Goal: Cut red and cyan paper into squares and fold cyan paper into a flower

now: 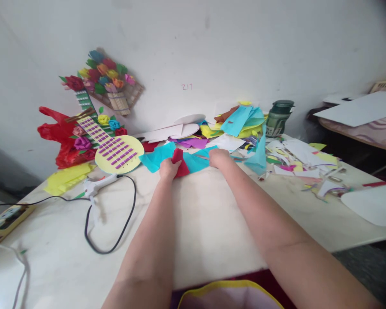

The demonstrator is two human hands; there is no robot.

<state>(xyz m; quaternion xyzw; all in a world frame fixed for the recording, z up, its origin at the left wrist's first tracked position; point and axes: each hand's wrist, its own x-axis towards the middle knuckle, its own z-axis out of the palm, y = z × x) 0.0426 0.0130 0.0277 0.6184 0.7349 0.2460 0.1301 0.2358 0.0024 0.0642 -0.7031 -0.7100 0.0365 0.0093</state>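
Note:
My left hand is closed on a folded piece of red crepe paper, thumb on top. Just to the right, my right hand is closed around what look like scissors, a thin pointed blade showing to its left towards the red paper. Their handles are hidden by my fingers. Sheets of turquoise crepe paper lie behind and under both hands on the table.
A yellow paper guitar shape with purple strips lies left, near a white glue gun and its looping black cord. Behind are coloured paper piles and a green bottle. Paper scraps cover the right side.

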